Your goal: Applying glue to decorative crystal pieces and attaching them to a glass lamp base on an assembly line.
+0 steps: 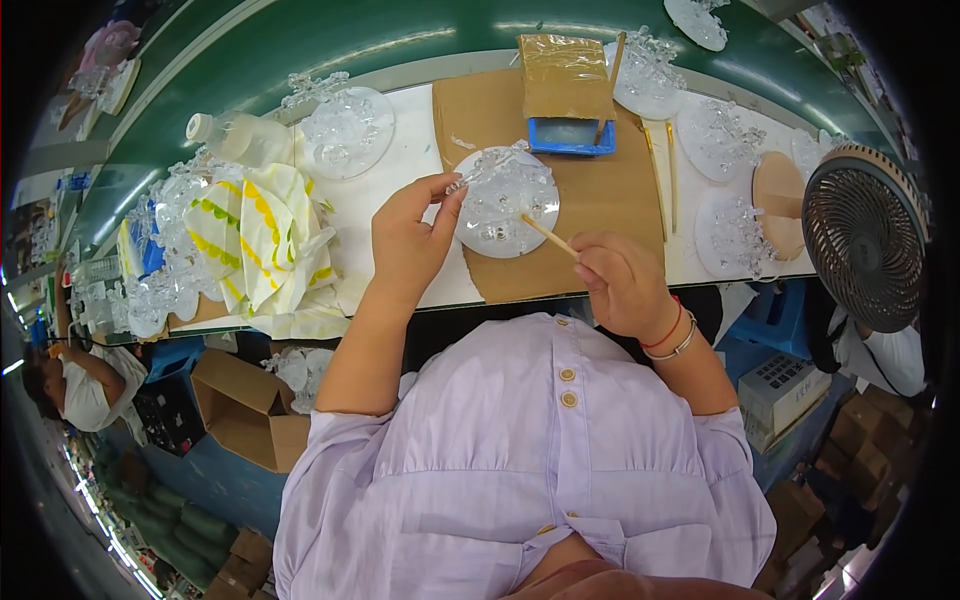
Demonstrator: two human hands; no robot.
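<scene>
Item: clear round disc [505,205], studded with small transparent crystal-like pieces, lying on a brown cardboard sheet [600,190] near the middle of the white worktop [400,180].

Left hand [408,240]: sitting just left of the disc, thumb and forefinger pinching closed on a small clear piece [462,183] at the disc's left rim; the other fingers are curling loosely.

Right hand [622,282]: sitting just below and right of the disc, closing around a thin wooden stick [548,236] whose tip is reaching onto the disc's lower right part. A red cord and a metal bangle are circling the wrist.

Handling, as judged: the disc is looking light, stiff and brittle, with smooth slippery faces; the small pieces are likely loose or easily knocked. Best grasped at the bare rim, between fingertips, with gentle pressure, not across the studded face.

Surroundings, relative to the disc:
- directly behind it, a blue tray [572,137] under a tape-wrapped cardboard block [565,75];
- to its right, spare sticks [655,165] and more studded discs [722,140];
- further right, a small round fan [865,235];
- behind and to the left, another clear disc [347,130] and a plastic bottle [240,135];
- to the left, a yellow-and-green striped cloth [265,240] beside a heap of clear pieces [165,285].
</scene>
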